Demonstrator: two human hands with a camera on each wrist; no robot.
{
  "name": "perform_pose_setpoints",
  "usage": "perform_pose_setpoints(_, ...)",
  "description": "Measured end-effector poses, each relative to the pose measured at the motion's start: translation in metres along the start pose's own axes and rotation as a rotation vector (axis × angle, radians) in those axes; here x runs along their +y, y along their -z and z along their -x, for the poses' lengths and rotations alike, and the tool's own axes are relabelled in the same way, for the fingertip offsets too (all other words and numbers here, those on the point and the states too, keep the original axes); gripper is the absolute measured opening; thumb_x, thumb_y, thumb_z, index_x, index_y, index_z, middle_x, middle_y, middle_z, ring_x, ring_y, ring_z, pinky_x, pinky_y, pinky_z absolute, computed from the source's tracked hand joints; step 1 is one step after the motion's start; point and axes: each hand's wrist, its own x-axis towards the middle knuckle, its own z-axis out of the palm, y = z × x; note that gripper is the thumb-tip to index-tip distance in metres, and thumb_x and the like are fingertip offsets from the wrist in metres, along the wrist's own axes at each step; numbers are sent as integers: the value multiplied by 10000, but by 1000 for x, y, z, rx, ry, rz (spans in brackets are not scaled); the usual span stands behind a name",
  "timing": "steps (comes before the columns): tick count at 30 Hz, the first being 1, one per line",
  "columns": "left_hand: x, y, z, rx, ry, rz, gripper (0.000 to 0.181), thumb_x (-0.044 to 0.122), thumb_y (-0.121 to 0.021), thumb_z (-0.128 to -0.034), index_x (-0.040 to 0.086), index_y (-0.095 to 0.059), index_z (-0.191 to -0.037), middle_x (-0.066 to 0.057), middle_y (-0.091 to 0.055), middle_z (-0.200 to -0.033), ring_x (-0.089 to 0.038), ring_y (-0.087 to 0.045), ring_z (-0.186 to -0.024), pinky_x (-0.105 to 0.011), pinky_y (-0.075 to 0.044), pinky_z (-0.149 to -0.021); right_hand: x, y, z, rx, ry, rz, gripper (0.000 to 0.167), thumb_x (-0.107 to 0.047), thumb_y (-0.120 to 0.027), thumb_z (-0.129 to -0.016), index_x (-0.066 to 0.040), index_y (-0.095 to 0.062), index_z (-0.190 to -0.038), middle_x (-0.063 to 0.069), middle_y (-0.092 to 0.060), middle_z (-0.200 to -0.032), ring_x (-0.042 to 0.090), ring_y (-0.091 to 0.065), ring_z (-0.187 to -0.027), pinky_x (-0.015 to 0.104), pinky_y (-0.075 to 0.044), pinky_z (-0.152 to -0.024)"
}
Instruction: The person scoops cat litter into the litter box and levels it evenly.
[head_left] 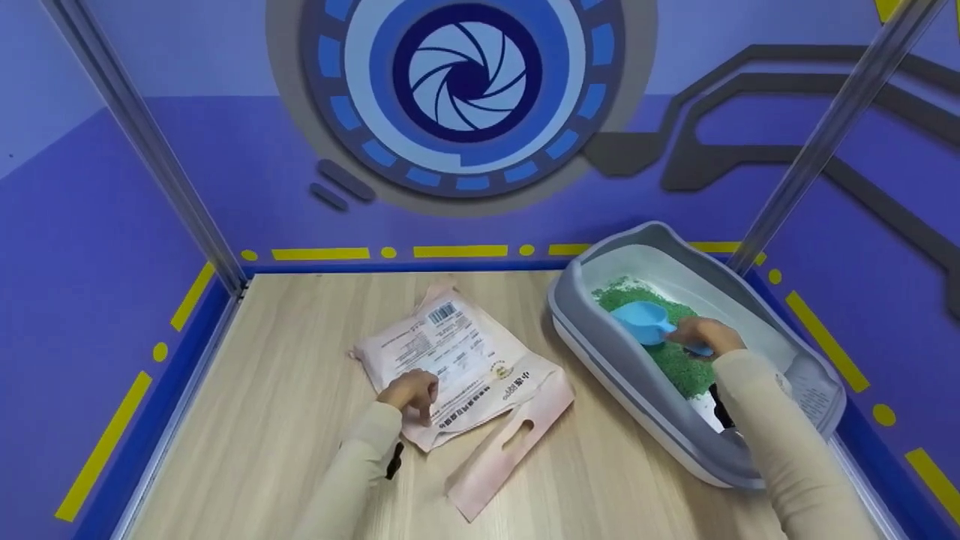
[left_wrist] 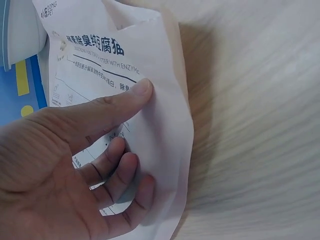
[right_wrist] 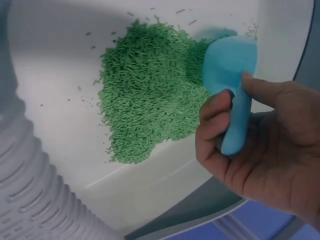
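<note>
My right hand (head_left: 705,336) (right_wrist: 270,135) grips the handle of a light blue scoop (head_left: 643,321) (right_wrist: 227,62) inside a grey litter box (head_left: 600,367). Green pellets (head_left: 679,369) (right_wrist: 150,90) lie in a heap on the box's white floor, and the scoop's bowl is at the heap's edge. Over the near left edge of a pale pink printed bag (head_left: 480,360) (left_wrist: 167,115) is my left hand (head_left: 411,391) (left_wrist: 75,165), its fingers loosely bent and holding nothing. Whether it touches the bag I cannot tell.
A torn pink strip (head_left: 499,469) with an oval handle hole lies on the wooden table (head_left: 292,360), near the bag's front corner. The litter box stands at the right, close to the purple side panel (head_left: 900,330). A patterned blue panel (head_left: 225,165) rises behind the table.
</note>
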Motion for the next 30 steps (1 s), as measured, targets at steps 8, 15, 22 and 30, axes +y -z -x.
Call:
perform_pose_setpoints(8, 0, -8, -2, 0, -4, 23, 424, -43, -899, -671, 122, -510, -703, 28, -463, -687, -131, -413, -636, -246, -329, -559, 5, 5, -2, 49, 29, -127, 392, -258, -275, -1097, 105, -355, -1222, 18, -452, -696, 70, -428, -548, 224, -420, -544)
perform_pose_setpoints(15, 1, -14, 0, -14, 4, 51, 399, -65, -883, -680, 110, -526, -717, 28, -459, -686, -128, -420, -646, -240, -341, -565, 8, -12, -2, -20, -39, -81, 697, -355, -343, -1109, 55, -58, -1595, 396, -419, -1368, 15, -480, -501, 180, -470, -547)
perform_pose_setpoints(22, 6, -14, 0, -13, -22, 25, 395, -61, -881, -687, 104, -524, -725, 30, -451, -695, -123, -418, -658, -231, -345, -564, 13, -5, -10, 39, -47, 27, 601, -286, -235, -1125, 181, -192, -1499, 236, -635, -932, 33, -428, -481, 224, -453, -546)
perform_pose_setpoints(30, 9, -11, -2, -9, -12, -4, 415, -52, -874, -711, 113, -493, -701, 30, -434, -678, -124, -395, -643, -228, -325, -561, 16, 0, -18, 41, -19, 20, 478, -304, -252, -1122, 88, -510, -1028, -87, -338, -525, 35, -329, -477, 221, -368, -515)
